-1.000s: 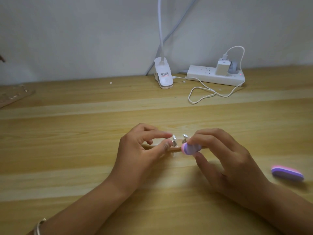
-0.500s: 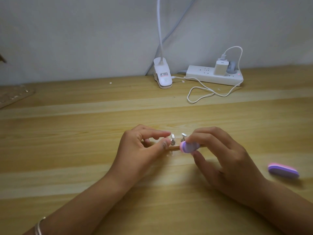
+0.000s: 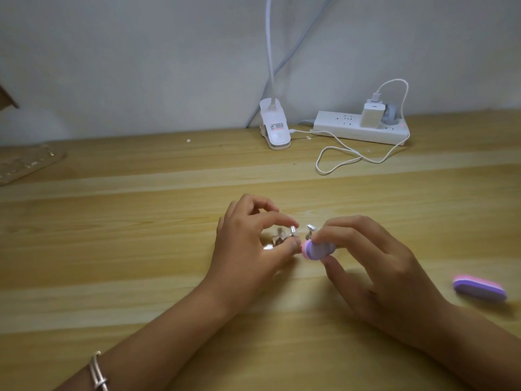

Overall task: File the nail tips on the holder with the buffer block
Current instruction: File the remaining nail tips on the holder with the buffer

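On the wooden desk [image 3: 141, 249], my left hand [image 3: 248, 249] pinches the nail-tip holder [image 3: 279, 238] between thumb and forefinger. The holder is a small clear piece with shiny clips [image 3: 293, 230], and my fingers hide most of it. My right hand [image 3: 375, 263] grips a pink and purple buffer block [image 3: 314, 251] between thumb and fingers. The block's rounded end sits just below another clip [image 3: 310, 231] of the holder. I cannot tell the nail tips apart from the clips.
A second pink and purple buffer block [image 3: 479, 287] lies on the desk to the right. At the back stand a white clip lamp base [image 3: 275, 128] and a white power strip [image 3: 361, 127] with a charger and a looping cable [image 3: 338, 158]. A woven mat [image 3: 25, 162] lies at far left.
My left hand's fingers have lifted a little, showing more of the clear holder. The buffer block stays at the holder's right clip with only a slight shift.
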The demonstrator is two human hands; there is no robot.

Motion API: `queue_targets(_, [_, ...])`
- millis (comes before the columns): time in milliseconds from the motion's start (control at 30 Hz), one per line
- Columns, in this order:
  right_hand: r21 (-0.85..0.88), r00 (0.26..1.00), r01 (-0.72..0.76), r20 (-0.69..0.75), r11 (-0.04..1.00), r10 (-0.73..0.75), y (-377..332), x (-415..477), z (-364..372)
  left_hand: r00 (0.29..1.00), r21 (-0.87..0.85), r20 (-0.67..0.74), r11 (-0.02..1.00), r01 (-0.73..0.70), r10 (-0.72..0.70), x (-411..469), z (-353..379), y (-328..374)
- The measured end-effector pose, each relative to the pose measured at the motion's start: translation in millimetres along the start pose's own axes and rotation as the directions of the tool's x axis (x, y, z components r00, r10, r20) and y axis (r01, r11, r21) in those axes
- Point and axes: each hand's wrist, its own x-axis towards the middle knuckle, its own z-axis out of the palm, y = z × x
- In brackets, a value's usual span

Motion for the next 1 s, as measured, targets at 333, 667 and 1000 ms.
queue_targets(333, [0.014,0.999,-0.022,-0.043,1.000,0.022,2,0,1,0.945,0.257,-0.085,0.923,-0.287,0.317,-5,4,0])
queue_targets(667, [0.118,0.965,-0.149,-0.201,0.982,0.170,11,-3,-13,0.967,-0.285,-0.098,0.924,-0.254,0.235,-29,-7,13])
queue_targets(1000, [0.110,0.990,0.128,-0.071,0.986,-0.121,-11,-8,-17,0.930,-0.189,0.090,0.923,-0.336,0.356,-34,-5,10])
